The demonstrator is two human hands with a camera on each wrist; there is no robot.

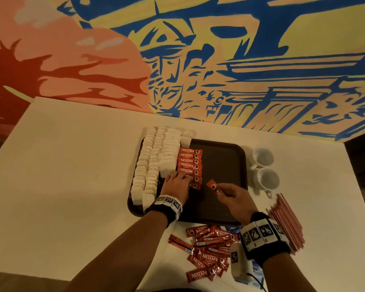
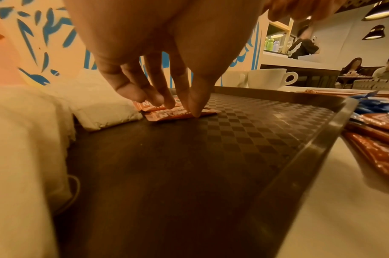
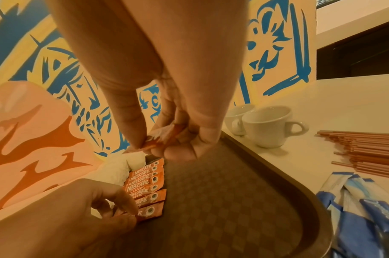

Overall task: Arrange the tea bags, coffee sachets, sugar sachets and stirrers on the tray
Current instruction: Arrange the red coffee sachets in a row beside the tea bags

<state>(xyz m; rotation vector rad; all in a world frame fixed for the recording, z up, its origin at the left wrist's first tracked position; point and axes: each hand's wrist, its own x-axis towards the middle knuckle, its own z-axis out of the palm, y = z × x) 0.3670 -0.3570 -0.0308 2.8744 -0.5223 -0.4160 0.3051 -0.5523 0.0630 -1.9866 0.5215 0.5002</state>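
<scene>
A dark brown tray (image 1: pixel 223 161) lies on the white table. White tea bags (image 1: pixel 154 161) fill its left side in rows. Beside them runs a column of red coffee sachets (image 1: pixel 190 163). My left hand (image 1: pixel 177 184) rests its straight fingertips (image 2: pixel 195 108) on the nearest sachets of that column (image 2: pixel 180 114). My right hand (image 1: pixel 230 197) pinches one red coffee sachet (image 1: pixel 214 189) between thumb and fingers above the tray, just right of the column; the same sachet (image 3: pixel 160 137) shows in the right wrist view.
Loose coffee sachets (image 1: pixel 207 249) lie piled on the table in front of the tray. Blue sugar sachets (image 3: pixel 354 209) and a bundle of pink stirrers (image 1: pixel 287 224) lie to the right. Two white cups (image 1: pixel 263 167) stand right of the tray. People sit in the background.
</scene>
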